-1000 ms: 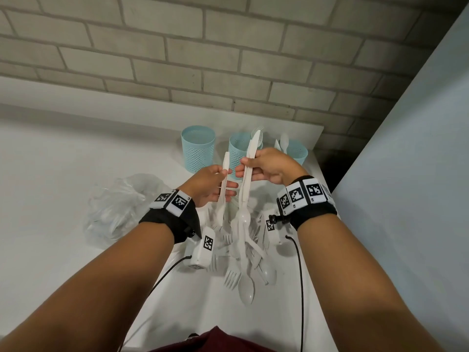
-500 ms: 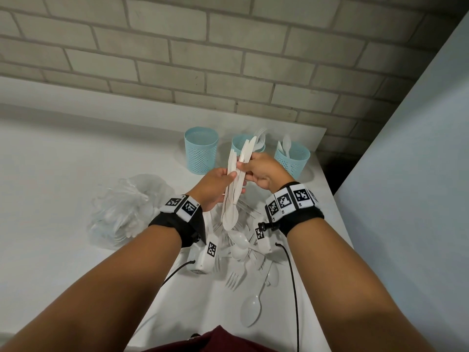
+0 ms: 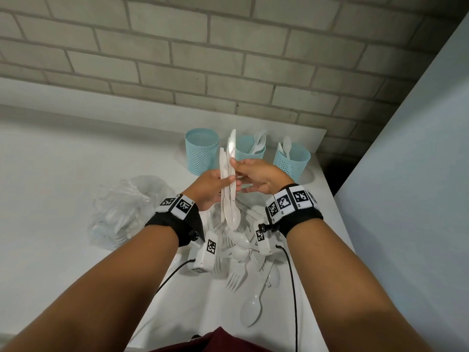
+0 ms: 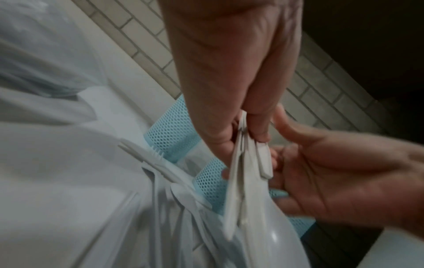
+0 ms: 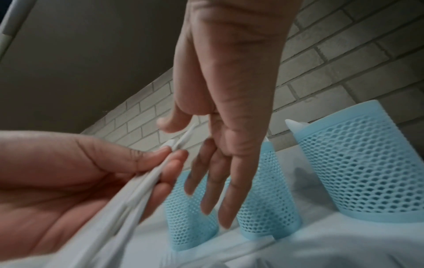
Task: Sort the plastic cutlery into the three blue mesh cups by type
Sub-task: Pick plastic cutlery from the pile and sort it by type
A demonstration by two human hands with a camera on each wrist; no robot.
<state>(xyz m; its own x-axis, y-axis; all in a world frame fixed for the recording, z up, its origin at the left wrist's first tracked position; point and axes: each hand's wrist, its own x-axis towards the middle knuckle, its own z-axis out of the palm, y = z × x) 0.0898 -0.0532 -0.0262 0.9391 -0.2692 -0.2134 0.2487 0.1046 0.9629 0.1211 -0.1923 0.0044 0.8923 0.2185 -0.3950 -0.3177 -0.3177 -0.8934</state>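
Note:
My left hand [image 3: 214, 182] pinches a bundle of white plastic cutlery [image 3: 229, 199] upright above the table, spoon bowls hanging down. In the left wrist view its thumb and fingers [image 4: 254, 130] clamp the handles [image 4: 243, 181]. My right hand [image 3: 250, 174] sits beside the bundle with fingers spread and mostly straight, its thumb touching the upper ends. The right wrist view shows those straight fingers [image 5: 220, 190] next to the bundle [image 5: 137, 190]. Three blue mesh cups stand behind: the left cup [image 3: 201, 151], the middle cup [image 3: 250, 152] with forks, and the right cup [image 3: 291, 161] with spoons.
A heap of loose white forks and spoons [image 3: 241, 252] lies on the white table [image 3: 63, 174] under my wrists, with one spoon [image 3: 251, 311] nearer me. A crumpled clear plastic bag [image 3: 127, 207] lies to the left. A brick wall stands behind; a pale panel closes the right.
One second ago each hand held its own cutlery. The pieces have come together into one bundle in my left hand, and my right hand's fingers have spread off it.

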